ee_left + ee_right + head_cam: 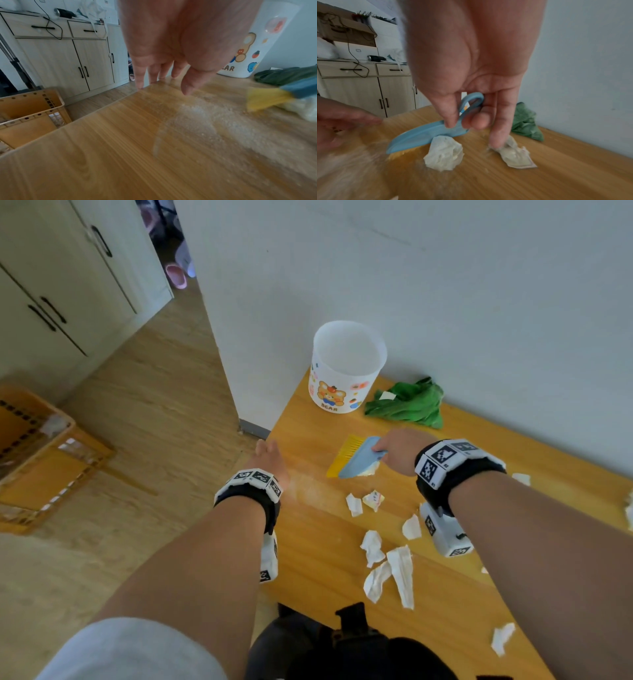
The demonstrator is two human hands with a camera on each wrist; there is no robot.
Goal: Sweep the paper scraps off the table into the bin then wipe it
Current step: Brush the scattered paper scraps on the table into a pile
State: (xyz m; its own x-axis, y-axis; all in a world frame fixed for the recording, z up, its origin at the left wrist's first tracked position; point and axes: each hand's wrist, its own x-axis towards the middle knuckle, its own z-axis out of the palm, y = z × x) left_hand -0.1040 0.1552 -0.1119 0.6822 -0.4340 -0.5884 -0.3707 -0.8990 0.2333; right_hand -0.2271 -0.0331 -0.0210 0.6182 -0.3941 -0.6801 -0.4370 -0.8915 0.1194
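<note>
One brush [356,457] is gripped by the right hand [400,448]; the left hand [270,455] is held flat, empty. About nine scraps [400,573] are strewn over the table [329,542]. One bin [346,368], inside hidden, and one cloth [407,404] are set behind.

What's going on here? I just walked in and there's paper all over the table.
A person is sweeping up. The right hand grips a small brush and pushes a scrap along the table; the left hand hangs open at the table's edge. Most scraps still lie loose. The bin looks empty, and the green cloth lies untouched beside it.
</note>
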